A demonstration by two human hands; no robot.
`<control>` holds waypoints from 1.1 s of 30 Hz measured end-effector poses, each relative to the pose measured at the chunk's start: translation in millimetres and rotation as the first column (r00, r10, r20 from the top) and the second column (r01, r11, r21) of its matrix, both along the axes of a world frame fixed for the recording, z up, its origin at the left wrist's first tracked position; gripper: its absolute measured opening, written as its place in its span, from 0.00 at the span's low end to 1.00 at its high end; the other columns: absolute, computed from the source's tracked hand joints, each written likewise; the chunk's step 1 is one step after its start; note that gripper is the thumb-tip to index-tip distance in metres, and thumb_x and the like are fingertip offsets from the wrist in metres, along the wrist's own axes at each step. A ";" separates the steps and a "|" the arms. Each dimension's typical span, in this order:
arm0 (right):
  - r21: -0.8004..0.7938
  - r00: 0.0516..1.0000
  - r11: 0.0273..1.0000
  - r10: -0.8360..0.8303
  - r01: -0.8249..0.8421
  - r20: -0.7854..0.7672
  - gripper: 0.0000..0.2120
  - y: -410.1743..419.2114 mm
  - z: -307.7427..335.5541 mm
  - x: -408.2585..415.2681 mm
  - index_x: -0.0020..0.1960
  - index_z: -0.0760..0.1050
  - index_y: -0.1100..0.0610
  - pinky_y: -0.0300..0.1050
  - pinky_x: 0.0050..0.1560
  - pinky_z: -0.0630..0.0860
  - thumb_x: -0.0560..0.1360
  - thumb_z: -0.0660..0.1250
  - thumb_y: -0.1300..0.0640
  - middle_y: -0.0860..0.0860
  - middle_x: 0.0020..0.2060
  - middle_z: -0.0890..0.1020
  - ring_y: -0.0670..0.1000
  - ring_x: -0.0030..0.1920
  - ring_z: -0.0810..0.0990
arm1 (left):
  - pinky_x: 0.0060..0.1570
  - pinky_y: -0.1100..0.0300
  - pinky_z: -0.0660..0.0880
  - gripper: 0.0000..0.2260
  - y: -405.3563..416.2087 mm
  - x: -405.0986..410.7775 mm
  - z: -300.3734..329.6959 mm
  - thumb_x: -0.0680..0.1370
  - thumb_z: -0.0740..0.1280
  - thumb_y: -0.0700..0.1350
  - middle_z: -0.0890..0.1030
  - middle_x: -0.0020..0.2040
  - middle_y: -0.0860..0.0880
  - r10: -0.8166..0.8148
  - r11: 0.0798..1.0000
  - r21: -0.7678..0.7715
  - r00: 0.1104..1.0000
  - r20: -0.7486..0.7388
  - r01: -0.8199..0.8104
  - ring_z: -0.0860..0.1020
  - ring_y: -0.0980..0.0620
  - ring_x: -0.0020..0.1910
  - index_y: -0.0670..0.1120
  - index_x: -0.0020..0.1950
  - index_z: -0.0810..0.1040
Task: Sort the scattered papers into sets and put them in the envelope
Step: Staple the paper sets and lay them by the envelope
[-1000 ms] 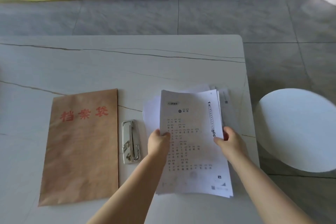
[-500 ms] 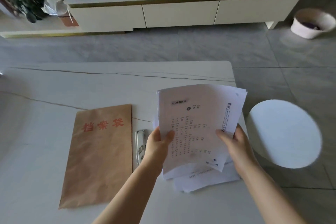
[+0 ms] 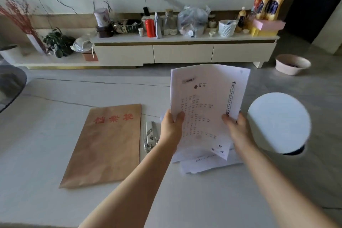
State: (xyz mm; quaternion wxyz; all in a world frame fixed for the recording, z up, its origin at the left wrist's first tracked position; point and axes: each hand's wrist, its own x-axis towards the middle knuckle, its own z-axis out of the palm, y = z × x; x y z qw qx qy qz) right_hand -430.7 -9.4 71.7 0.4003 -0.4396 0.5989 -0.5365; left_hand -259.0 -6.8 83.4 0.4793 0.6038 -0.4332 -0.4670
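Marble-look table [image 3: 46, 144] across lower frame; one brown envelope [image 3: 107, 144] lower left, long axis up-frame, nearer left hand [image 3: 171, 126]. Raised right of centre, sheaf of papers [image 3: 207, 102], count unclear, pinched by left hand and right hand [image 3: 236, 126]. More sheets [image 3: 209, 164] beneath. One stapler [image 3: 150, 136] between.

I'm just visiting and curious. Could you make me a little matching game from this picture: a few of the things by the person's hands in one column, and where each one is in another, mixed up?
Things:
1. brown envelope
2. stapler
3. printed sheets
4. round white stool

Places:
A. held up in both hands, the left hand and the right hand
B. flat on the table, furthest left
C. beside the table, on the right
D. on the table between the envelope and the left hand

Pairs: 1-B, 2-D, 3-A, 4-C
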 end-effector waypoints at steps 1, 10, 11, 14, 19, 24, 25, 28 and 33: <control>-0.025 1.000 1.000 -0.012 0.012 0.011 0.09 11.9 7.7 1.7 0.53 0.74 0.52 0.45 0.53 0.73 0.77 0.61 0.64 0.49 0.48 0.81 0.49 0.48 0.79 | 0.49 0.54 0.72 0.08 11.1 1.6 4.8 0.81 0.60 0.44 0.78 0.52 0.47 0.016 1.000 -0.026 1.000 -0.007 -0.016 0.77 0.47 0.53 0.45 0.60 0.71; -0.020 0.993 0.994 0.104 -0.103 0.062 0.13 127.5 35.4 18.4 0.61 0.74 0.55 0.46 0.52 0.73 0.78 0.61 0.62 0.48 0.53 0.81 0.50 0.54 0.79 | 0.51 0.51 0.75 0.07 125.2 36.4 27.5 0.80 0.63 0.43 0.80 0.53 0.46 0.068 0.997 -0.029 0.994 -0.085 -0.071 0.79 0.46 0.52 0.46 0.58 0.73; -0.012 0.989 0.992 0.128 -0.127 0.078 0.14 135.0 28.7 21.4 0.62 0.74 0.54 0.46 0.54 0.73 0.78 0.61 0.62 0.48 0.54 0.81 0.49 0.55 0.79 | 0.51 0.52 0.76 0.07 132.0 42.2 21.7 0.80 0.63 0.43 0.80 0.54 0.46 0.064 0.997 -0.026 0.993 -0.096 -0.067 0.79 0.47 0.52 0.47 0.58 0.73; 0.007 0.981 0.987 0.161 -0.163 0.109 0.16 147.2 1.6 30.1 0.64 0.74 0.53 0.50 0.59 0.74 0.77 0.63 0.60 0.48 0.56 0.81 0.49 0.57 0.78 | 0.47 0.57 0.76 0.10 146.0 54.9 -0.7 0.78 0.67 0.44 0.81 0.54 0.46 0.054 0.998 -0.002 0.992 -0.116 -0.055 0.80 0.49 0.51 0.47 0.59 0.74; 0.096 0.982 0.990 0.087 -0.103 0.167 0.10 147.9 -37.2 42.0 0.54 0.76 0.51 0.55 0.60 0.74 0.75 0.66 0.62 0.50 0.52 0.82 0.55 0.55 0.80 | 0.44 0.62 0.76 0.12 148.8 59.5 -31.5 0.76 0.69 0.46 0.82 0.52 0.49 0.076 0.996 0.058 0.982 -0.174 -0.066 0.81 0.52 0.50 0.48 0.59 0.75; 0.115 0.987 0.981 0.159 -0.158 0.004 0.08 122.6 -43.9 33.9 0.54 0.77 0.54 0.52 0.57 0.75 0.76 0.66 0.61 0.48 0.48 0.83 0.53 0.53 0.80 | 0.45 0.54 0.81 0.10 126.8 73.8 -40.0 0.76 0.69 0.44 0.83 0.50 0.46 0.066 0.987 0.157 0.987 -0.145 -0.043 0.82 0.47 0.47 0.44 0.57 0.76; 0.138 0.978 0.969 0.208 -0.203 -0.022 0.07 119.5 -42.9 31.4 0.52 0.78 0.53 0.50 0.58 0.74 0.76 0.66 0.62 0.46 0.46 0.84 0.52 0.52 0.81 | 0.45 0.53 0.81 0.11 125.6 78.3 -42.5 0.75 0.70 0.44 0.83 0.49 0.45 0.061 0.980 0.196 0.986 -0.154 -0.030 0.83 0.47 0.46 0.43 0.56 0.77; 0.262 0.947 0.916 0.320 -0.302 -0.027 0.07 113.7 -50.1 29.0 0.47 0.80 0.53 0.48 0.55 0.75 0.75 0.67 0.64 0.45 0.40 0.85 0.52 0.49 0.82 | 0.46 0.53 0.81 0.15 119.4 93.9 -53.6 0.73 0.72 0.44 0.83 0.50 0.43 0.052 0.964 0.268 0.983 -0.178 -0.002 0.83 0.46 0.47 0.40 0.56 0.76; 0.423 0.900 0.820 0.434 -0.384 -0.025 0.06 111.9 -73.2 36.2 0.48 0.82 0.62 0.53 0.57 0.76 0.74 0.67 0.66 0.54 0.42 0.86 0.56 0.47 0.84 | 0.51 0.46 0.80 0.11 104.1 107.4 -71.5 0.79 0.65 0.49 0.81 0.51 0.42 0.164 0.956 0.278 0.958 -0.235 -0.096 0.81 0.43 0.49 0.42 0.55 0.73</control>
